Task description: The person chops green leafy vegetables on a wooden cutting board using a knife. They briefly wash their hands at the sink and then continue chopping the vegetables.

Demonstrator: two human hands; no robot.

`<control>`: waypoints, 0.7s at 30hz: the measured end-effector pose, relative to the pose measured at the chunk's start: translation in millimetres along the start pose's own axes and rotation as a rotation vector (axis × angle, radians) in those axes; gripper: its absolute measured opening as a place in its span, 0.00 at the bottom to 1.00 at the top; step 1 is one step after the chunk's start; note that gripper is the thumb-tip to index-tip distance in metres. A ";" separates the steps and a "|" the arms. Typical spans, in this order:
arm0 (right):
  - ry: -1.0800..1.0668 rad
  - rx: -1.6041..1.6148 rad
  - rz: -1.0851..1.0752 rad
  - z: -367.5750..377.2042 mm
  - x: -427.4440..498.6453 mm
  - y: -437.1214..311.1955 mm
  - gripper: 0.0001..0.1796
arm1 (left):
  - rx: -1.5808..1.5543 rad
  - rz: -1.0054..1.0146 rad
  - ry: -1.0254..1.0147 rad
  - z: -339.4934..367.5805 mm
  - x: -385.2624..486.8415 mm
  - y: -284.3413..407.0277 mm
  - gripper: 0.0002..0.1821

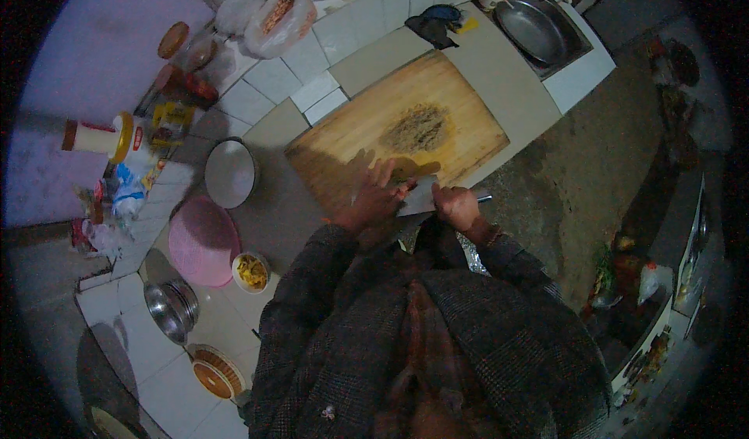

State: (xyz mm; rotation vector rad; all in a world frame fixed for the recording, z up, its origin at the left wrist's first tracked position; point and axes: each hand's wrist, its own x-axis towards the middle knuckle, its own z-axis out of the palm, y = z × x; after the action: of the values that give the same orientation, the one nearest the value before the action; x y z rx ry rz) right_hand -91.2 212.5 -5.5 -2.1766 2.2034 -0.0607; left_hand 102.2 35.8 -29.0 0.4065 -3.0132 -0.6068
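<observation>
My right hand (457, 206) grips the handle of a cleaver, the metal tip of the handle showing past my fist. Its wide blade (420, 198) lies over the near edge of a wooden cutting board (351, 126). Beside the blade is my left hand (377, 196), some fingers apart and the fingertips at the blade's far edge. Whether they touch the steel or pinch something is hard to tell in the dim light. A heap of finely chopped, brownish food (416, 128) lies on the board beyond both hands.
Left of the board stand a pale bowl (230, 173), a pink basin (202, 243), a small bowl of yellow food (251, 273), a metal basin (171, 310) and a woven basket (217, 373). A dark cloth (434, 25) and a metal sink (538, 29) are beyond the board.
</observation>
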 end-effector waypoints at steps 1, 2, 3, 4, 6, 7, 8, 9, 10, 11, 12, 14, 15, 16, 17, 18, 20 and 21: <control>-0.011 -0.017 -0.003 0.7 0.5 -0.2 0.25 | 0.019 0.013 0.007 7.1 1.4 -3.5 0.24; -0.022 -0.035 -0.006 1.0 0.8 0.2 0.24 | 0.038 0.024 0.015 13.5 3.3 -7.8 0.24; -0.015 -0.009 -0.013 -0.1 0.6 0.3 0.24 | 0.056 0.034 0.021 17.8 3.6 -11.1 0.25; -0.006 0.016 -0.022 -2.2 0.7 1.1 0.24 | 0.049 0.001 0.051 21.6 3.3 -14.7 0.25; 0.049 0.054 -0.016 -0.9 -0.3 3.2 0.23 | 0.038 -0.066 0.111 26.4 2.9 -21.9 0.25; 0.094 0.062 0.011 4.3 -4.3 6.4 0.22 | 0.057 -0.043 0.081 16.2 5.9 -19.9 0.25; 0.140 0.069 0.038 9.3 -8.8 9.6 0.21 | 0.077 -0.020 0.051 4.7 7.4 -19.2 0.25; 0.145 0.062 0.024 12.9 -10.6 12.6 0.20 | 0.102 -0.009 0.025 -6.3 6.4 -19.5 0.24; 0.150 0.055 0.010 16.2 -13.1 16.0 0.20 | 0.112 -0.013 0.038 -4.0 6.1 -22.9 0.24; 0.155 0.046 -0.002 19.9 -15.4 18.6 0.19 | 0.121 -0.016 0.051 1.5 6.3 -26.9 0.23; 0.148 0.052 0.012 18.6 -14.5 17.2 0.19 | 0.133 -0.023 0.062 6.0 4.2 -31.6 0.22; 0.132 0.064 0.040 15.5 -13.6 14.8 0.19 | -0.025 -0.087 0.070 14.9 -5.2 -38.8 0.22; 0.111 0.066 0.055 17.4 -16.5 16.2 0.19 | -0.072 -0.090 0.073 15.8 -6.5 -36.8 0.21; 0.090 0.069 0.069 19.5 -20.1 18.5 0.20 | -0.118 -0.092 0.076 16.8 -8.0 -34.6 0.21; 0.069 0.072 0.082 21.3 -23.7 20.6 0.20 | -0.126 -0.074 0.079 17.6 -9.9 -32.5 0.21; 0.057 0.076 0.086 18.9 -23.6 21.1 0.20 | -0.091 -0.051 0.106 17.3 -9.5 -33.8 0.20; 0.032 0.084 0.093 13.9 -25.5 21.4 0.20 | 0.022 0.007 0.178 16.7 -3.8 -38.8 0.20; 0.060 0.087 0.093 14.6 -29.4 23.3 0.20 | 0.094 0.050 0.224 14.4 3.9 -39.4 0.20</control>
State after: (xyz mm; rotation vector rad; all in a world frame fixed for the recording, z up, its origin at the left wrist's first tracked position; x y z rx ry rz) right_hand -113.3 242.3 -21.4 -2.0511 2.2842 -0.2179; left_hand 106.9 5.1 -57.5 0.3746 -2.8349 -0.3877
